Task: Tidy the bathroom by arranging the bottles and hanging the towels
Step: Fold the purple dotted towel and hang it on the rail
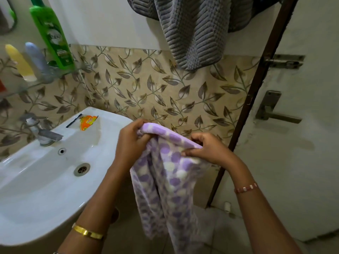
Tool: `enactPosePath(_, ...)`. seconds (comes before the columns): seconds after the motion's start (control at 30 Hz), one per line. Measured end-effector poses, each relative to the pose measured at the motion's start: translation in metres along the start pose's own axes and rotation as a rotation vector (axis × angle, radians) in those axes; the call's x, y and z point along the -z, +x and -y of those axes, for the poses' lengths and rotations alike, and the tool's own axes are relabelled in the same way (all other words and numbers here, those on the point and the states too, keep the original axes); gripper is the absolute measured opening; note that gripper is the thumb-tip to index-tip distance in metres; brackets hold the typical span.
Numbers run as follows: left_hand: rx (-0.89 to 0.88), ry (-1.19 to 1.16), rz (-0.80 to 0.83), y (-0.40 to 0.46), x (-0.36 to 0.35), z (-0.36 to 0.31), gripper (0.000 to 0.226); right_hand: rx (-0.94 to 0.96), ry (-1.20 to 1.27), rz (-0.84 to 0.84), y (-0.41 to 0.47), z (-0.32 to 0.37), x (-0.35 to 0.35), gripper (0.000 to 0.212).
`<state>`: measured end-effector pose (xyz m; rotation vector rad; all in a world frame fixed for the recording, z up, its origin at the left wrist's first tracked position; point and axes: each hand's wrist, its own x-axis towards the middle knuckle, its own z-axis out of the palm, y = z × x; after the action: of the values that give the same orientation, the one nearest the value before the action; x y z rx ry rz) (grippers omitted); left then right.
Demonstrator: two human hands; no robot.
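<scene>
A purple towel with white and violet dots (168, 180) hangs down in front of me, to the right of the sink. My left hand (131, 140) grips its upper left edge and my right hand (207, 149) pinches its upper right edge. A grey ribbed towel (194, 32) hangs high on the wall above them. On the glass shelf (60, 75) at the upper left stand a green bottle (52, 35), a pale blue bottle (37, 60) and a yellow bottle (20, 63).
The white sink (45, 180) with its metal tap (44, 132) fills the lower left; an orange packet (88, 121) and a dark toothbrush (73, 121) lie on its back rim. A white door with a handle (275, 110) and bolt (284, 61) stands at the right.
</scene>
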<state>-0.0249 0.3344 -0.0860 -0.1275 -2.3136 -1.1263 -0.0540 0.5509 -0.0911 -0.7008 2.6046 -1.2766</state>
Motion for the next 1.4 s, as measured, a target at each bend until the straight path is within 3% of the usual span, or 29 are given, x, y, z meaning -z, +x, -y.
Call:
enactPosePath(0.1,0.005,-0.011,-0.128,0.006,0.012,0.002,0.016,-0.148,0.062,-0.039,-0.004,-0.024,0.001,0.024)
enactPosePath(0.2,0.075,0.019,-0.101,0.004,0.015,0.008,0.013,-0.153,0.124,-0.167,-0.008,-0.031,0.004,0.014)
enactPosePath(0.37,-0.040,-0.101,0.263,-0.019,-0.005,-0.002,0.064,0.007,0.130,-0.164,-0.009,0.002,0.005,0.026)
enactPosePath(0.47,-0.085,-0.132,0.424,-0.033,-0.029,-0.014,0.065,0.099,0.139,-0.118,-0.008,0.026,0.002,0.020)
enactPosePath(0.6,-0.046,-0.252,0.379,-0.030,-0.033,-0.020,0.049,0.141,0.141,-0.002,-0.014,0.042,0.008,0.006)
enactPosePath(0.7,-0.077,-0.204,0.371,-0.028,-0.031,-0.015,0.031,0.103,0.194,0.022,-0.018,0.039,0.014,0.019)
enactPosePath(0.83,0.031,-0.239,0.181,-0.027,-0.033,-0.006,0.014,0.011,0.081,0.088,-0.020,0.030,0.013,0.025)
enactPosePath(0.9,0.077,-0.265,0.118,-0.023,-0.032,-0.002,0.015,-0.057,0.142,0.023,-0.019,0.022,0.013,0.018)
enactPosePath(0.97,0.100,-0.248,0.053,-0.019,-0.030,0.000,0.015,-0.119,0.305,-0.147,-0.018,0.016,0.011,0.008)
enactPosePath(1.1,0.282,-0.157,-0.206,-0.014,-0.023,0.005,0.035,-0.275,0.396,-0.570,-0.012,-0.002,0.005,0.023)
enactPosePath(1.17,0.320,-0.096,-0.239,-0.013,-0.018,0.011,0.031,-0.318,0.366,-0.704,-0.011,-0.008,0.003,0.021)
enactPosePath(1.3,0.348,-0.043,-0.225,-0.018,-0.013,0.019,0.046,-0.305,0.317,-0.725,-0.009,-0.005,-0.002,0.015)
enactPosePath(1.4,0.404,-0.074,-0.225,-0.021,-0.014,0.018,0.046,-0.282,0.261,-0.501,-0.010,0.011,-0.013,0.012)
